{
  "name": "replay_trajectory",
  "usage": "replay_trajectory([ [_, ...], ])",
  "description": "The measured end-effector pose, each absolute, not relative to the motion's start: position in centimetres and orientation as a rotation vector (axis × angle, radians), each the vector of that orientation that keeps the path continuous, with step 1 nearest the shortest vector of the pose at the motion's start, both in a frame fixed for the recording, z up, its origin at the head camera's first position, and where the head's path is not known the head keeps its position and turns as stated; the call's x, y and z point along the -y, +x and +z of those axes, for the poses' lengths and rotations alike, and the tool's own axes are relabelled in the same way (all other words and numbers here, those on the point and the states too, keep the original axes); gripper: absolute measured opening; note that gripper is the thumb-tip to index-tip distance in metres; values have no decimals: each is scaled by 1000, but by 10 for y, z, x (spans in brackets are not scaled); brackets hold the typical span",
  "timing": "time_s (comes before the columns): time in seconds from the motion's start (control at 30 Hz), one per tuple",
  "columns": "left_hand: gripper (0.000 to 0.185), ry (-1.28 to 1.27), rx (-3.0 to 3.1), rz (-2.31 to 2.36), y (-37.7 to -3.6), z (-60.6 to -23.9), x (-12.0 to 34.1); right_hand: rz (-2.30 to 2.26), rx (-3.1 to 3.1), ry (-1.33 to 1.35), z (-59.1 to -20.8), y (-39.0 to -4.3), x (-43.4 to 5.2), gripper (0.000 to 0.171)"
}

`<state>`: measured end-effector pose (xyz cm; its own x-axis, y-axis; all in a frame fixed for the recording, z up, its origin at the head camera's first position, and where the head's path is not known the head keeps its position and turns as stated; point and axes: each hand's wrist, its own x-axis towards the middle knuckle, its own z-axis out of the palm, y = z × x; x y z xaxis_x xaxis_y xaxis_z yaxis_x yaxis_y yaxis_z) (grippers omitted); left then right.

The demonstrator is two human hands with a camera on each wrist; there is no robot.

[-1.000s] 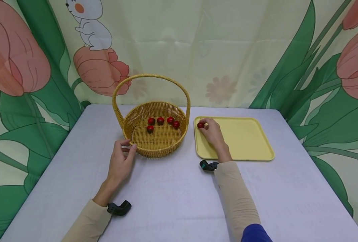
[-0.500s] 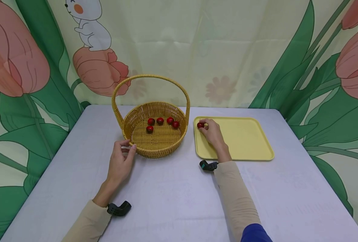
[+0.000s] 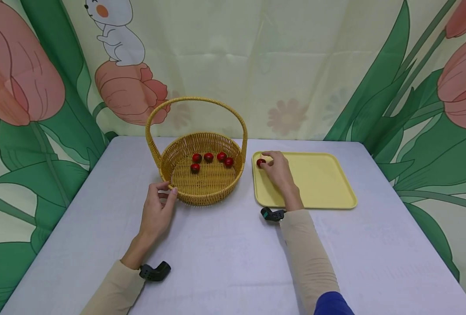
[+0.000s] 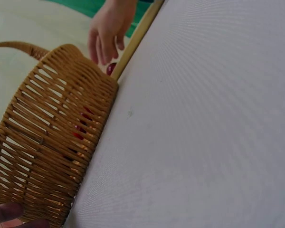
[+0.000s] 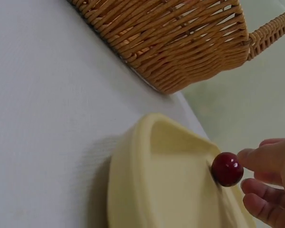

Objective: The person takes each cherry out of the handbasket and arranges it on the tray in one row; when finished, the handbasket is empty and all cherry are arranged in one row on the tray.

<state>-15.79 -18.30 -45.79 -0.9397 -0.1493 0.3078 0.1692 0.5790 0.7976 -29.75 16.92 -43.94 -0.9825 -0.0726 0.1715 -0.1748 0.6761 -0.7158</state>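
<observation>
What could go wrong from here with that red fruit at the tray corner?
1. The red fruit is round and sits tight against the yellow tray wall in its far corner, touched only by fingertips of the right hand; it may roll off along the tray floor.
2. The left hand only touches the basket rim; a nudge might shift the basket and stir the five fruits inside.
</observation>
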Motion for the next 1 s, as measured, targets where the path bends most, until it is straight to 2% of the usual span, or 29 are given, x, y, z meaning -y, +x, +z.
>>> replay_trajectory([
  [0.57, 47, 0, 2483, -1294, -157, -458, 183, 1208, 2615, 263, -411, -292, -163, 39],
  [1.0, 47, -35, 2468, -1282, -157, -457, 183, 1253, 2407, 349, -375, -276, -150, 28],
])
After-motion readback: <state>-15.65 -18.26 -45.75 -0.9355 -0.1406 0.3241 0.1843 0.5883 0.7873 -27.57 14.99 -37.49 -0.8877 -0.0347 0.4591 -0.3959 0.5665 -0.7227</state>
